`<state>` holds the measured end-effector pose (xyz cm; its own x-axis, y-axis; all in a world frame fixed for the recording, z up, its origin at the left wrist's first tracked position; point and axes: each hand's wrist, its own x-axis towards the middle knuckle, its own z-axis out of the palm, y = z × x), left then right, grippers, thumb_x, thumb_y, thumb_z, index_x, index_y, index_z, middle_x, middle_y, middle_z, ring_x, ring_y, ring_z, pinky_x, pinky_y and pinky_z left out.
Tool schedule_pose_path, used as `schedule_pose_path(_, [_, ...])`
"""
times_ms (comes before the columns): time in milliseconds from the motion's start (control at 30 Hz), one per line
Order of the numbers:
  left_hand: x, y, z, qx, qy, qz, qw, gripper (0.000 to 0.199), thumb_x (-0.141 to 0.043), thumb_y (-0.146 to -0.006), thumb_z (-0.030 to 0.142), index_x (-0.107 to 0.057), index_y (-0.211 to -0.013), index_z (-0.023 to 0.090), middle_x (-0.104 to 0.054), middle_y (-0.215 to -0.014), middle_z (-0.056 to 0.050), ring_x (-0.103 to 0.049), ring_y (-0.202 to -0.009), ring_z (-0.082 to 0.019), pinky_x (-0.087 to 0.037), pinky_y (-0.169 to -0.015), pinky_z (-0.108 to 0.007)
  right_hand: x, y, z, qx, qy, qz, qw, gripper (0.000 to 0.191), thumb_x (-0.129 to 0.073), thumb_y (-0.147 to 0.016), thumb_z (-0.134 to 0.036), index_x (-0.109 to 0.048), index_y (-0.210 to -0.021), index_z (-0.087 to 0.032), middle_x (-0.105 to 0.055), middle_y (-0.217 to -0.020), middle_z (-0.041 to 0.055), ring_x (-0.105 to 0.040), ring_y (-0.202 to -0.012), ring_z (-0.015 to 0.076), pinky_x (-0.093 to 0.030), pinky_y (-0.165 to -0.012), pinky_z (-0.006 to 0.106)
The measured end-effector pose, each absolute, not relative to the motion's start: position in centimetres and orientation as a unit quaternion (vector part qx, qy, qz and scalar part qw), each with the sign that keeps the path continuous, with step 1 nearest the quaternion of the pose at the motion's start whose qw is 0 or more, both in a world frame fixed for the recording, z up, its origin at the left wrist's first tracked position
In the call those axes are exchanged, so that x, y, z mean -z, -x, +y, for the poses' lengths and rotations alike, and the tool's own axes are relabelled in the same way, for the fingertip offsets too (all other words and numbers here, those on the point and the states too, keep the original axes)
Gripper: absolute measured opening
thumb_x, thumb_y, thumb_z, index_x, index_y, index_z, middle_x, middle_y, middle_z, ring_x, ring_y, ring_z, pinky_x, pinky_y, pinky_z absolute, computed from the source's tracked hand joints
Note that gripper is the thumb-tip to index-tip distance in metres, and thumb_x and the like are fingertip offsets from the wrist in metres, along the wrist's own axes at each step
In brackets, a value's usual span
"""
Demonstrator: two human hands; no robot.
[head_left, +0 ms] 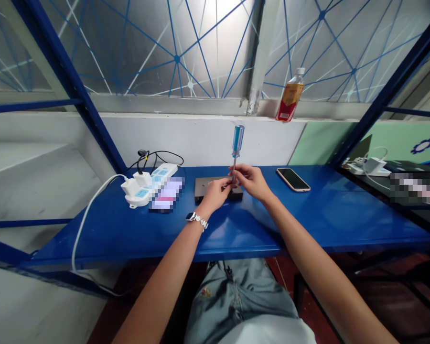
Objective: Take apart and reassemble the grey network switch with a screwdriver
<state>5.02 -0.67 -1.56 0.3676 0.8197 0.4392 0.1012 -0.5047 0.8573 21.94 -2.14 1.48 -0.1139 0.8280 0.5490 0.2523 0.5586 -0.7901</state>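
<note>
"What did the right hand (pixel 250 182) have?"

"A blue-handled screwdriver (pixel 237 141), pinched by the fingers (pixel 241 168) around its thin steel shaft, just below the handle. The tool stood nearly upright."

"Where did the tip end?"

"Down at a flat dark box (pixel 218 189) lying on the blue metal worktop (pixel 329 215). The hands hid the tip itself, so I couldn't tell whether it touched the box."

"And the left hand (pixel 215 195)?"

"Right at the box, curled in beside the shaft, with its fingers (pixel 225 185) over the top of the box. Whether they were gripping anything, I couldn't tell. A wristwatch (pixel 197 220) sat on that wrist."

"What lay around them?"

"Toward the left stood a white power strip (pixel 163 173) with plugged-in adapters (pixel 142 179), next to a pixelated object (pixel 166 193). Toward the right lay a smartphone (pixel 293 179), screen up. A bottle (pixel 290 95) with a red label stood on the window ledge above."
</note>
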Motion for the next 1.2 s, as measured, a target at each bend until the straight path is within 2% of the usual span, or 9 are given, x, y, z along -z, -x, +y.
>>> schedule_pose_path(167, [1.6, -5.5, -1.0, -0.497, -0.711, 0.344, 0.359, 0.019, -0.079, -0.081, 0.028, -0.075, -0.098, 0.020, -0.078, -0.094, -0.008, -0.070, -0.079, -0.020, -0.053, -0.074, -0.028, -1.3, -21.7, -2.0, -0.222, 0.409, -0.678, 0.570, 0.027, -0.070, -0.088, -0.046, -0.068, -0.087, -0.020, -0.070, -0.073, 0.0014, -0.064, -0.062, 0.0144, -0.051, -0.058, 0.026])
schedule_pose_path(367, [1.8, -5.7, -0.9, -0.510, -0.694, 0.368, 0.350, 0.018, -0.081, -0.080, 0.034, -0.070, -0.080, 0.019, -0.074, -0.079, -0.005, -0.066, -0.068, -0.017, -0.050, -0.067, -0.028, -1.2, -21.1, -1.7, -0.182, 0.426, -0.664, 0.587, 0.029, -0.074, -0.086, -0.046, -0.060, -0.078, -0.022, -0.064, -0.068, -0.0015, -0.058, -0.056, 0.0127, -0.046, -0.054, 0.025])
schedule_pose_path(467, [1.7, -5.6, -0.9, -0.496, -0.702, 0.371, 0.352, 0.018, -0.078, -0.082, 0.036, -0.073, -0.078, 0.019, -0.076, -0.079, -0.006, -0.067, -0.070, -0.019, -0.051, -0.070, -0.029, -1.1, -21.2, -1.6, -0.188, 0.428, -0.675, 0.571, 0.027, -0.072, -0.086, -0.047, -0.065, -0.088, -0.021, -0.067, -0.077, 0.0002, -0.061, -0.060, 0.0129, -0.049, -0.056, 0.025])
schedule_pose_path(567, [1.6, -5.4, -0.9, -0.482, -0.719, 0.359, 0.350, 0.012, -0.073, -0.086, 0.030, -0.078, -0.083, 0.019, -0.078, -0.082, -0.007, -0.069, -0.075, -0.021, -0.053, -0.076, -0.031, -1.2, -21.6, -1.6, -0.223, 0.408, -0.697, 0.546, 0.031, -0.066, -0.090, -0.046, -0.071, -0.108, -0.021, -0.074, -0.094, 0.0040, -0.064, -0.067, 0.0136, -0.053, -0.060, 0.026])
schedule_pose_path(633, [1.6, -5.2, -0.9, -0.477, -0.726, 0.345, 0.355, 0.012, -0.069, -0.088, 0.026, -0.080, -0.088, 0.020, -0.080, -0.088, -0.008, -0.072, -0.079, -0.023, -0.054, -0.081, -0.033, -1.3, -21.9, -1.7, -0.240, 0.400, -0.701, 0.539, 0.034, -0.062, -0.092, -0.045, -0.073, -0.113, -0.020, -0.076, -0.099, 0.0057, -0.066, -0.070, 0.0145, -0.053, -0.060, 0.026])
schedule_pose_path(833, [2.1, -5.5, -1.0, -0.482, -0.734, 0.345, 0.331, 0.018, -0.070, -0.088, 0.029, -0.075, -0.102, 0.020, -0.079, -0.102, -0.009, -0.073, -0.090, -0.023, -0.056, -0.081, -0.032, -1.4, -21.9, -1.7, -0.212, 0.419, -0.683, 0.559, 0.026, -0.068, -0.089, -0.044, -0.072, -0.091, -0.018, -0.072, -0.080, 0.0037, -0.064, -0.069, 0.0153, -0.048, -0.058, 0.025])
schedule_pose_path(1000, [2.5, -6.0, -0.5, -0.504, -0.712, 0.375, 0.316, 0.021, -0.078, -0.081, 0.035, -0.068, -0.085, 0.017, -0.075, -0.082, -0.006, -0.069, -0.072, -0.017, -0.054, -0.070, -0.029, -1.3, -21.3, -1.5, -0.163, 0.435, -0.664, 0.586, 0.029, -0.074, -0.084, -0.045, -0.062, -0.076, -0.020, -0.063, -0.069, -0.0006, -0.057, -0.063, 0.0129, -0.045, -0.059, 0.025])
schedule_pose_path(1100, [2.6, -6.0, -0.2, -0.503, -0.706, 0.365, 0.341, 0.019, -0.074, -0.084, 0.035, -0.068, -0.080, 0.017, -0.075, -0.079, -0.006, -0.069, -0.070, -0.017, -0.054, -0.068, -0.028, -1.6, -21.3, -1.8, -0.166, 0.438, -0.671, 0.574, 0.028, -0.072, -0.085, -0.046, -0.065, -0.084, -0.019, -0.067, -0.077, 0.0014, -0.060, -0.067, 0.0139, -0.046, -0.058, 0.025])
schedule_pose_path(1200, [2.6, -5.8, -0.1, -0.490, -0.708, 0.350, 0.370, 0.013, -0.069, -0.087, 0.029, -0.072, -0.085, 0.016, -0.078, -0.085, -0.008, -0.072, -0.077, -0.019, -0.056, -0.073, -0.029, -2.0, -21.6, -2.2, -0.210, 0.422, -0.694, 0.544, 0.033, -0.065, -0.089, -0.046, -0.070, -0.107, -0.019, -0.074, -0.098, 0.0069, -0.066, -0.078, 0.0167, -0.048, -0.057, 0.025])
